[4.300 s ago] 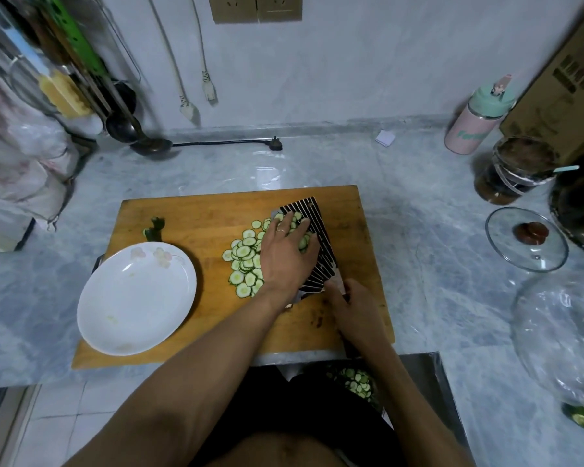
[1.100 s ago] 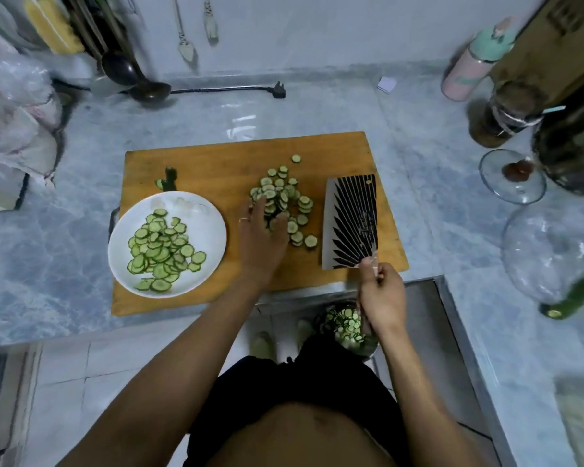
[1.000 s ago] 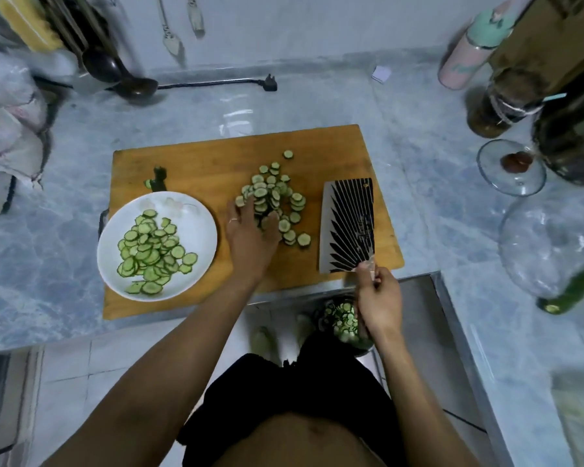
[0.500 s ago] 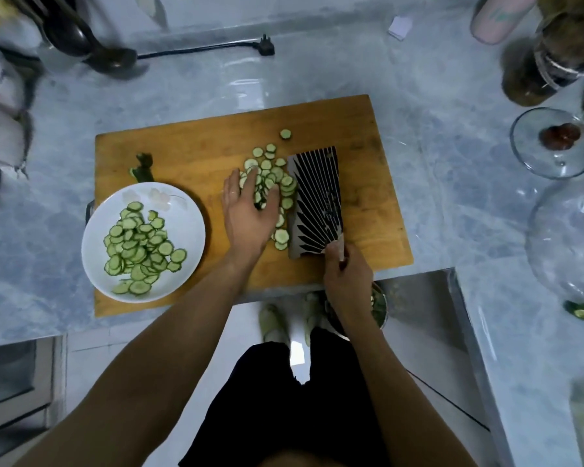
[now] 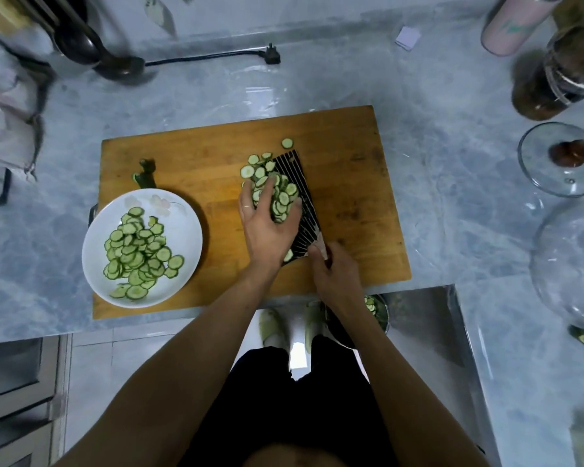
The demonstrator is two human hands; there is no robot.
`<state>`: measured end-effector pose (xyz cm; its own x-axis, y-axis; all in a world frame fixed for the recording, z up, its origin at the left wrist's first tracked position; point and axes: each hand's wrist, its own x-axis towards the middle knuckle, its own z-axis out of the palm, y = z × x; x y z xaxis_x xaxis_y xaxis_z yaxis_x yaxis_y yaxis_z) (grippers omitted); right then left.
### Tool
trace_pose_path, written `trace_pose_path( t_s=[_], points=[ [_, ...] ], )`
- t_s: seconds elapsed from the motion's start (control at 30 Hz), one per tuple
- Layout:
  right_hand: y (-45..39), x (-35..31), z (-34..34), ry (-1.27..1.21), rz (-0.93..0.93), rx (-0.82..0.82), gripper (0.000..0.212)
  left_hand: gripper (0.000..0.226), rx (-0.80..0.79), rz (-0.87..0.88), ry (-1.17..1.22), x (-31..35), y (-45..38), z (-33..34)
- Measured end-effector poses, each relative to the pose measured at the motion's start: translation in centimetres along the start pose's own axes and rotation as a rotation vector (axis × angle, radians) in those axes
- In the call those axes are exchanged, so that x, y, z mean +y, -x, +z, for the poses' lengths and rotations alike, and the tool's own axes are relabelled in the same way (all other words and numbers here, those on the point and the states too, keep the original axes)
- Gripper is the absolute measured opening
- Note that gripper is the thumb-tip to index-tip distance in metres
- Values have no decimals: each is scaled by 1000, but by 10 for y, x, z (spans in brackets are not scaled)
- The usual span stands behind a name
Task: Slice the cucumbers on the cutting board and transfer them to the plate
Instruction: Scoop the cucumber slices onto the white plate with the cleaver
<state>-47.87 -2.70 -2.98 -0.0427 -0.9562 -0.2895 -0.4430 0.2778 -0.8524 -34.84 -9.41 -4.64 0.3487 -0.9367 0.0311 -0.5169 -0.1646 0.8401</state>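
The transfer step is in hand: a second batch of thin green cucumber slices (image 5: 277,193) is being gathered onto the broad, black-and-white striped cleaver blade (image 5: 300,210), which lies flat on the rectangular wooden cutting board (image 5: 351,197). The left hand (image 5: 267,224) is laid over the pile with fingers extended, pressing the slices against the blade. The handle at the blade's near end is gripped by the right hand (image 5: 334,274), fingers curled round it, though the handle itself is mostly hidden. A first heap of slices is already held by the round white plate (image 5: 182,230) on the board's near left corner. Next, the loaded blade probably needs lifting level and carrying left to the plate; one stray slice (image 5: 287,143) at the far edge is left to collect
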Motion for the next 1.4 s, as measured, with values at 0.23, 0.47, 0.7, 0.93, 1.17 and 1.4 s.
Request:
trace_pose_path(
  t_s=[0.23, 0.47, 0.7, 0.93, 1.17, 1.4],
  points=[
    [-2, 1, -5, -11, 8, -44, 29, 40, 48, 31, -47, 12, -8, 11],
    [-1, -3, -12, -57, 39, -39, 34, 37, 32, 48, -95, 19, -8, 15],
    [2, -13, -17, -75, 38, -30, 37, 38, 50, 40, -77, 30, -9, 8],
    [6, -33, -8, -52, -40, -92, 37, 38, 131, 39, -79, 31, -8, -25],
    [18, -52, 31, 102, -131, -267, 29, 37, 303, -88, -72, 0, 9, -83],
    [25, -79, 71, 194, -175, -389, 29, 37, 404, -208, -61, -34, 13, -129]
  ],
)
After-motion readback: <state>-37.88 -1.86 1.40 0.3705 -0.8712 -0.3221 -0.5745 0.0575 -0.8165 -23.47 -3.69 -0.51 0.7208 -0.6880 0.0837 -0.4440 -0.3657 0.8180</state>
